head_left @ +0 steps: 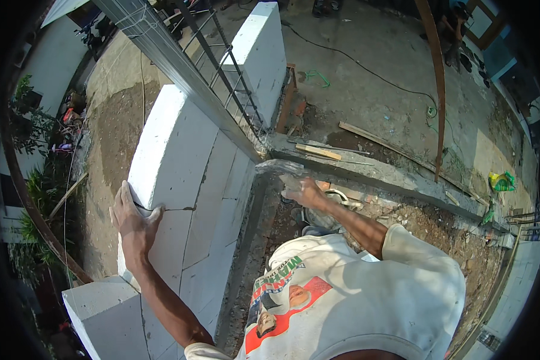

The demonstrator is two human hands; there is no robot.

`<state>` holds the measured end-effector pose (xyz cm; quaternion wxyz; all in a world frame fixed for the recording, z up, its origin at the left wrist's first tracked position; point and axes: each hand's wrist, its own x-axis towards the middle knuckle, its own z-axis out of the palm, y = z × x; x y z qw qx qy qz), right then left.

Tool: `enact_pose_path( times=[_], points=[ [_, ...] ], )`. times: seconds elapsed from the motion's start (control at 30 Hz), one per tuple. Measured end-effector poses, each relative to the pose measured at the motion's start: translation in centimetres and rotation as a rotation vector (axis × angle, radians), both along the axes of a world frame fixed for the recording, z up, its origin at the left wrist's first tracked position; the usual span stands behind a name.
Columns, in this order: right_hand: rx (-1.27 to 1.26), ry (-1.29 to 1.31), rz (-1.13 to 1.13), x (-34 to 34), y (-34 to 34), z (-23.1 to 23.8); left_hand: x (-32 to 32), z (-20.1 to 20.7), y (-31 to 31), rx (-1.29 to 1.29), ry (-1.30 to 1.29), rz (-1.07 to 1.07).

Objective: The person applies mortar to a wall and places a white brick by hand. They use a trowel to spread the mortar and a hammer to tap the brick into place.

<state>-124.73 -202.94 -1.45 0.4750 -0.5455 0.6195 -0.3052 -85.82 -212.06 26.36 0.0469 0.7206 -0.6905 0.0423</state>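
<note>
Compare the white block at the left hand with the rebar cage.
The white block is pale and solid; the rebar cage is a dark, open lattice of bars. The left hand touches the block, while the cage has no hand on it. Both stand beside the metal post.

White block, set on the wall.
We see the block in pale, chalky white, its narrow face bright with sun and its broad side in softer light. It looks whole, with straight edges, and sits at the top of the wall, which is built of like white pieces. Thin seams edge it; at its near end we make out a small dark gap beside the sunlit edge.
</note>
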Motion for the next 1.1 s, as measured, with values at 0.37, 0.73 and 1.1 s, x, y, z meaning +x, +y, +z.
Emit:
enact_pose_path(
  times=[0.37, 0.73, 1.1],
  points=[
    [-0.16, 0.071, -0.441, -10.3, -13.8, -2.9, -11.0, -16.7, 11.8, 0.404, 0.585, -0.37],
    [-0.33, 0.302, -0.318, -9.0, -46.6, 10.3, -1.4, -42.2, 30.4, 1.047, 0.654, 0.404],
    [-0.172, -0.431, -0.45, -8.2, -32.9, 2.6, -2.3, -46.1, 30.0, 1.033, 0.822, 0.434]
  ],
)
